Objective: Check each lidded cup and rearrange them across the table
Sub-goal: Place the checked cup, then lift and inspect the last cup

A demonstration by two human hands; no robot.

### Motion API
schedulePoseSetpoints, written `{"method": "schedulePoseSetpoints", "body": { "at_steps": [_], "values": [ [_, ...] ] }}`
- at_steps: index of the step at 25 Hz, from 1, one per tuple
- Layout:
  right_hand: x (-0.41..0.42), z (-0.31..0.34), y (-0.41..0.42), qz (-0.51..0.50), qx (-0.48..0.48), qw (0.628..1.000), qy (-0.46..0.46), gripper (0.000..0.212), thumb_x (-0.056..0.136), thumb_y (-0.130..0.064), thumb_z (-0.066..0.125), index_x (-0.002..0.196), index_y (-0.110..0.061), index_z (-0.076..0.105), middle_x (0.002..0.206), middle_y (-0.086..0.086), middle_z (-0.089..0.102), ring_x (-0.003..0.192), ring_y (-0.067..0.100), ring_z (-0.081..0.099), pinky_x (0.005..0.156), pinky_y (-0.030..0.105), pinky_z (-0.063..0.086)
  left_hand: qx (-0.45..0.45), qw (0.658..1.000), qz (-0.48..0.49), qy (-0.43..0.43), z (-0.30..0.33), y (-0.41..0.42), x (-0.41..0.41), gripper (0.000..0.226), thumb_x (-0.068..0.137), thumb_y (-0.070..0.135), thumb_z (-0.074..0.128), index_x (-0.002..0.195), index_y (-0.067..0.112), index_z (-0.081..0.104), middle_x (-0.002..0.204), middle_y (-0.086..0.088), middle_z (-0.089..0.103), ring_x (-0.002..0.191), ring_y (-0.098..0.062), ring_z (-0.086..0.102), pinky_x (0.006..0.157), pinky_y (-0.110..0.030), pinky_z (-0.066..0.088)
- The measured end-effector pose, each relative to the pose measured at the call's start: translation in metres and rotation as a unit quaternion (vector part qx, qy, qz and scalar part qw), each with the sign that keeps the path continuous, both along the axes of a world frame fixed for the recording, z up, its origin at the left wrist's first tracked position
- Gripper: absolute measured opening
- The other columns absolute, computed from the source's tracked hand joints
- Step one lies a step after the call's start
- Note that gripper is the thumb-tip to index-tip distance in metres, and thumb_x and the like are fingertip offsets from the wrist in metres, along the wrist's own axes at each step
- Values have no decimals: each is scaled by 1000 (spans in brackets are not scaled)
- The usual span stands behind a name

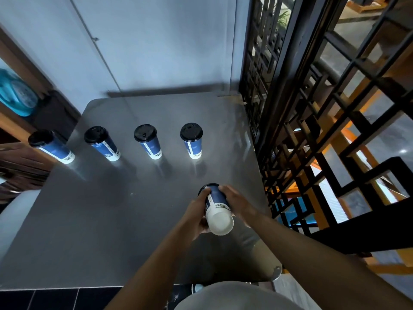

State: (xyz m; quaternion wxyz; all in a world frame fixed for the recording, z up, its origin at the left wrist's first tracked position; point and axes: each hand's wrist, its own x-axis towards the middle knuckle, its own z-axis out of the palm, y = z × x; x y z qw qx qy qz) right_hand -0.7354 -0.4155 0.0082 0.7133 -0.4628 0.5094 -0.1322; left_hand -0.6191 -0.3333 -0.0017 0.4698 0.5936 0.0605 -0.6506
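We tip one lidded cup [216, 203] between both hands' fingers [206, 191] for checking — four more [146, 140] wait in a row on the desk [111, 209].

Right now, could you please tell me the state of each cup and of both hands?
Held cup: lidded, tipped with its white base toward the camera, off the table.
Far-left cup: upright, lid on.
Second cup: upright, lid on.
Third cup: upright, lid on.
Fourth cup: upright, lid on.
Left hand: gripping the held cup.
Right hand: gripping the held cup.
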Motion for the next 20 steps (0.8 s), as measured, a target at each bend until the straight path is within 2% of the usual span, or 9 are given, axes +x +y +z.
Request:
{"method": "schedulePoseSetpoints", "body": {
  "at_steps": [2, 5, 9, 12, 14, 16, 18, 20],
  "values": [
    [-2, -8, 3, -6, 27, 1000, 9, 23, 98, -36, 51, 104, -17, 62, 101, 8, 65, 80, 21, 65, 64, 31, 53, 11, 1000, -17, 13, -5, 1, 2, 95, 55, 63, 87, 136, 19, 61, 128, -15, 73, 117, -38, 70, 105, -60, 50],
    [-3, -21, 5, -21, 42, 999, -3, 22, 96, -38, 53, 99, -19, 63, 101, 11, 67, 82, 24, 65, 73, 39, 53, 11, 999, -26, 20, -4, 4, 0, 94, 55, 64, 86, 134, 19, 62, 124, -14, 75, 113, -36, 72, 104, -59, 51],
    [-7, -17, 9, -15, 31, 999, 0, 24, 96, -39, 53, 103, -19, 64, 102, 9, 68, 86, 24, 67, 66, 33, 55, 8, 999, -37, -14, -11, 6, -1, 94, 52, 66, 83, 131, 18, 64, 121, -15, 76, 101, -36, 73, 102, -61, 52],
    [-11, -16, 7, -3, -17, 1000, 14, 26, 97, -37, 54, 109, -16, 63, 111, 10, 67, 95, 24, 66, 62, 31, 55, -4, 999, -36, -15, -17, 7, -1, 96, 61, 63, 86, 138, 11, 59, 129, -21, 70, 114, -42, 69, 105, -59, 50],
    [-13, -18, 5, 14, -68, 997, 30, 31, 97, -37, 57, 118, -14, 60, 117, 11, 66, 103, 25, 66, 68, 34, 58, -13, 998, -41, -56, -7, 7, -5, 87, 72, 59, 82, 135, 3, 57, 124, -25, 71, 103, -42, 73, 88, -51, 61],
    [-12, -18, 5, 39, -128, 990, 47, 43, 90, -48, 61, 120, -17, 59, 116, 8, 67, 103, 23, 67, 80, 40, 60, 12, 978, -107, -181, 9, 9, -9, 83, 72, 63, 79, 125, 3, 57, 110, -22, 75, 84, -32, 78, 66, -39, 63],
    [-11, -18, 5, 61, -173, 982, 53, 47, 83, -62, 56, 115, -27, 60, 116, 5, 65, 103, 21, 67, 90, 45, 57, 23, 952, -154, -263, 21, 13, -11, 69, 75, 57, 82, 118, 12, 54, 103, -14, 74, 78, -24, 78, 58, -32, 60],
    [-10, -16, 6, 43, -168, 985, 24, 30, 90, -55, 53, 110, -35, 60, 119, 8, 64, 106, 25, 66, 90, 47, 57, 4, 951, -143, -274, 30, 15, -12, 49, 81, 44, 83, 109, 15, 55, 101, -10, 73, 78, -21, 76, 58, -31, 58]
  ]
}}
